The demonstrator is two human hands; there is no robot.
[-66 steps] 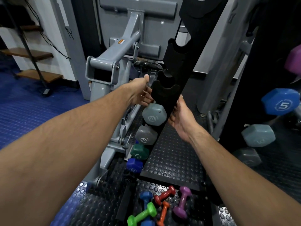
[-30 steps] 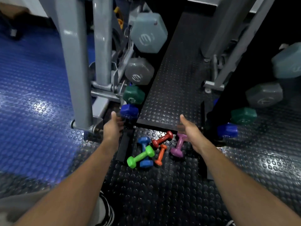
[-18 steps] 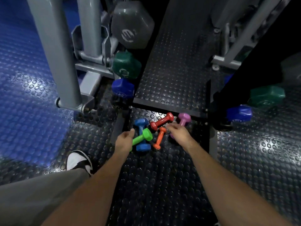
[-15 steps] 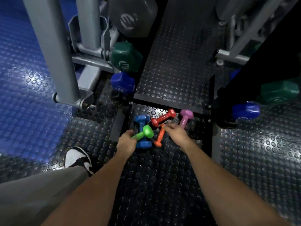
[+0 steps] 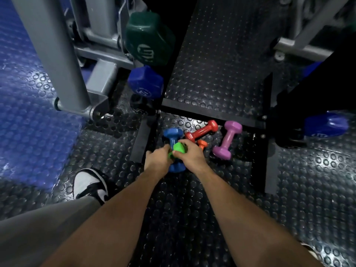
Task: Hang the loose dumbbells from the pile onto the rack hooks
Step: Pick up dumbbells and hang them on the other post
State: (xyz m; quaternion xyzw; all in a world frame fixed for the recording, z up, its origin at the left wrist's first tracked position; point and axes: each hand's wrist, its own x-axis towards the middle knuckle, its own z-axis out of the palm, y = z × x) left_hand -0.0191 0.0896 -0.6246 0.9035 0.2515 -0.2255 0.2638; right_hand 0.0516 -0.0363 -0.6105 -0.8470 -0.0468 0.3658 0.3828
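Both hands are down in the pile now. The left hand [image 5: 156,159] has its fingers curled round the shaft of the green dumbbell [image 5: 179,149], and the right hand [image 5: 189,154] closes over the same weight from the 3 o'clock side, fingers wrapped at its head. Only that bright green head and a sliver of shaft show between the knuckles; its long axis runs roughly 8 to 2 o'clock, the visible head toward 2. It lies across the blue dumbbell [image 5: 172,140], whose axis runs 12 to 6, one head at 12, the other peeking out below the hands.

At 2 o'clock of the hands, the red dumbbell [image 5: 201,132] slants 8 to 2. The orange dumbbell [image 5: 202,144] is mostly hidden; just one head shows beside the right hand. The purple dumbbell [image 5: 227,140] lies well clear at 3, running 1 to 7.

Half a second ago the right hand was on the orange one; it has crossed to the green. The left was already there. The camera has dropped closer.

Up at 11, a dark green weight [image 5: 148,38] and a blue weight [image 5: 145,82] hang on the rack.
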